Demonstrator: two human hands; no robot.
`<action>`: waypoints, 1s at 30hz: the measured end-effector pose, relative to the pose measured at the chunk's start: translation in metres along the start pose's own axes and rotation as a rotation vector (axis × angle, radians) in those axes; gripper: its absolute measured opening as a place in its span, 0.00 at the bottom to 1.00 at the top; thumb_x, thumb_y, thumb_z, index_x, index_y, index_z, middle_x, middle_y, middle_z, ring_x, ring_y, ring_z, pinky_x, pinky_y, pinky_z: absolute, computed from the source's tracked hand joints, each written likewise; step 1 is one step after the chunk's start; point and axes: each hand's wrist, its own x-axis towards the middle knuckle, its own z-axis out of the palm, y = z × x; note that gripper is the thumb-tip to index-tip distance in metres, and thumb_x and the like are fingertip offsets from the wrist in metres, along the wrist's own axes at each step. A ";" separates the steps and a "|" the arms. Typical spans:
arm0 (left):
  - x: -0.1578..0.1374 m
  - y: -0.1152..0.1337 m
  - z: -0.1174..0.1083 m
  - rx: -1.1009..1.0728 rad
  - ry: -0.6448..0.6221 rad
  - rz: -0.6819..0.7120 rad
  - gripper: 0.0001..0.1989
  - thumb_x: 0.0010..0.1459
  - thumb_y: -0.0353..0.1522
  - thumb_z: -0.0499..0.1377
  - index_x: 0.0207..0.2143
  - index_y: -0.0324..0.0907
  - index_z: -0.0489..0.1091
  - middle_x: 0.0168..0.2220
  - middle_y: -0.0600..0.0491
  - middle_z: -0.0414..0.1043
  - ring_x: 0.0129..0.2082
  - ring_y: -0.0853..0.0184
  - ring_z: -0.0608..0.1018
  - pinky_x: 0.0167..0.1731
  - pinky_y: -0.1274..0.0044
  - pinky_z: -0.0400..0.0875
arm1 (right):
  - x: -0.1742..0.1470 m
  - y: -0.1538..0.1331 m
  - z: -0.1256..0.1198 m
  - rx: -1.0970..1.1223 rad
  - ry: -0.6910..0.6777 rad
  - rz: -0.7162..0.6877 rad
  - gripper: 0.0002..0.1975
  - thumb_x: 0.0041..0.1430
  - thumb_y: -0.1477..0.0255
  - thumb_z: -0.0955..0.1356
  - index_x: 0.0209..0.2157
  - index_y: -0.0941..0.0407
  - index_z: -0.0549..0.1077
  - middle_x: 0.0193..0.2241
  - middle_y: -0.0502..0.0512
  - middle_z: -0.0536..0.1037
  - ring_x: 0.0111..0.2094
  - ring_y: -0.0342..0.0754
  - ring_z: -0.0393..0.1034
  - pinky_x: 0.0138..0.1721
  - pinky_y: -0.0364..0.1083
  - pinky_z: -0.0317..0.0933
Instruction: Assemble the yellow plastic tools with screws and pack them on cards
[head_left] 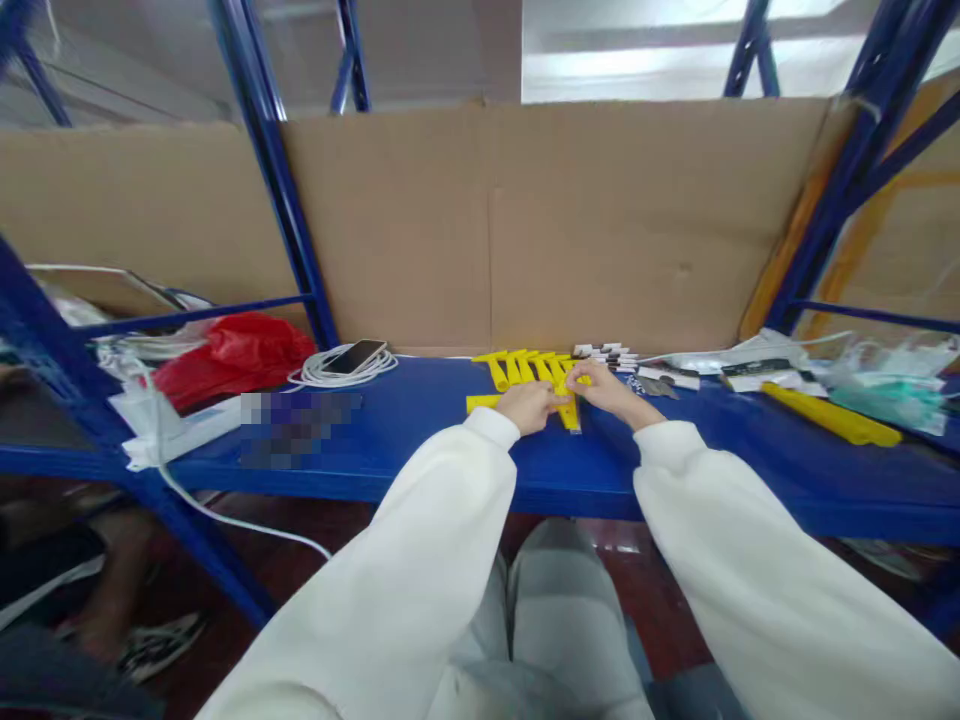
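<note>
At the middle of the blue shelf, my left hand has its fingers closed on a yellow plastic tool that looks like a scraper with a flared head. Close beside it, my right hand is in a pinch over the upper part of the same tool; whatever lies between those fingertips is too small to make out. Behind my hands lies a row of several similar yellow tools. Another yellow piece sticks out left of my left hand.
Small white-and-black pieces and grey flat pieces lie to the right. Farther right are a long yellow object and plastic bags. Leftward, a phone rests on coiled white cable, near a red bag. Cardboard stands behind.
</note>
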 end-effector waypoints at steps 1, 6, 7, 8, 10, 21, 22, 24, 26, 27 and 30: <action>0.000 0.000 0.000 0.000 0.004 0.000 0.23 0.69 0.31 0.50 0.62 0.50 0.71 0.52 0.46 0.75 0.54 0.59 0.77 0.49 0.72 0.72 | 0.001 0.001 0.001 -0.003 0.011 0.003 0.08 0.50 0.75 0.68 0.19 0.53 0.72 0.26 0.54 0.77 0.37 0.54 0.72 0.50 0.56 0.64; -0.002 0.000 0.000 -0.002 0.025 0.007 0.22 0.69 0.31 0.50 0.61 0.52 0.72 0.51 0.47 0.75 0.53 0.59 0.77 0.49 0.71 0.72 | 0.002 0.005 0.005 -0.012 0.047 0.037 0.07 0.50 0.73 0.69 0.20 0.53 0.73 0.27 0.54 0.77 0.40 0.54 0.72 0.52 0.57 0.62; -0.002 0.000 0.000 -0.003 0.029 0.008 0.22 0.69 0.31 0.50 0.61 0.53 0.72 0.51 0.47 0.76 0.53 0.59 0.77 0.49 0.71 0.72 | 0.002 0.005 0.006 -0.015 0.049 0.051 0.07 0.50 0.72 0.69 0.20 0.53 0.73 0.27 0.54 0.77 0.40 0.55 0.72 0.53 0.57 0.62; -0.002 0.000 -0.001 -0.004 0.032 0.009 0.22 0.69 0.30 0.50 0.60 0.53 0.72 0.50 0.47 0.76 0.52 0.59 0.77 0.49 0.71 0.72 | 0.002 0.006 0.006 -0.019 0.047 0.063 0.07 0.50 0.71 0.70 0.20 0.53 0.74 0.28 0.54 0.77 0.40 0.55 0.71 0.53 0.57 0.62; -0.003 0.000 -0.001 -0.003 0.032 0.009 0.22 0.69 0.30 0.50 0.60 0.53 0.72 0.50 0.47 0.76 0.52 0.59 0.77 0.49 0.71 0.72 | 0.001 0.006 0.006 -0.025 0.036 0.076 0.07 0.50 0.70 0.69 0.21 0.53 0.74 0.28 0.54 0.77 0.40 0.54 0.71 0.53 0.57 0.61; -0.003 0.000 0.000 0.005 0.043 0.021 0.22 0.69 0.29 0.50 0.59 0.52 0.74 0.50 0.47 0.75 0.51 0.60 0.77 0.48 0.72 0.72 | -0.005 -0.009 -0.003 -0.189 -0.011 0.050 0.05 0.56 0.69 0.68 0.27 0.52 0.75 0.38 0.58 0.75 0.50 0.58 0.68 0.58 0.62 0.58; -0.003 -0.001 0.001 0.003 0.045 0.022 0.22 0.69 0.29 0.50 0.59 0.51 0.74 0.50 0.47 0.75 0.51 0.60 0.77 0.47 0.72 0.72 | -0.006 -0.010 -0.004 -0.203 -0.020 0.048 0.05 0.56 0.69 0.68 0.28 0.52 0.75 0.39 0.58 0.75 0.51 0.58 0.67 0.58 0.62 0.57; -0.002 -0.001 0.002 0.000 0.049 0.025 0.22 0.69 0.29 0.50 0.59 0.51 0.74 0.50 0.47 0.75 0.51 0.60 0.77 0.47 0.72 0.71 | -0.007 -0.013 -0.006 -0.226 -0.034 0.044 0.05 0.58 0.69 0.68 0.29 0.52 0.75 0.42 0.60 0.74 0.52 0.59 0.66 0.58 0.62 0.58; -0.001 -0.002 0.003 -0.001 0.049 0.029 0.22 0.69 0.30 0.50 0.59 0.51 0.74 0.51 0.47 0.75 0.52 0.60 0.77 0.48 0.72 0.71 | -0.008 -0.017 -0.007 -0.247 -0.045 0.043 0.05 0.58 0.69 0.67 0.30 0.52 0.75 0.45 0.60 0.73 0.53 0.60 0.65 0.58 0.63 0.59; -0.001 -0.002 0.003 -0.001 0.049 0.031 0.22 0.69 0.30 0.50 0.59 0.51 0.74 0.50 0.47 0.75 0.52 0.60 0.77 0.48 0.72 0.71 | -0.008 -0.019 -0.007 -0.259 -0.052 0.046 0.05 0.59 0.70 0.67 0.31 0.52 0.75 0.46 0.60 0.73 0.54 0.60 0.65 0.57 0.63 0.59; -0.001 -0.003 0.004 0.005 0.047 0.034 0.21 0.69 0.30 0.50 0.59 0.50 0.74 0.50 0.47 0.75 0.52 0.60 0.77 0.47 0.72 0.71 | -0.009 -0.025 -0.008 -0.285 -0.068 0.055 0.05 0.59 0.70 0.67 0.32 0.52 0.75 0.47 0.61 0.73 0.55 0.61 0.64 0.58 0.64 0.58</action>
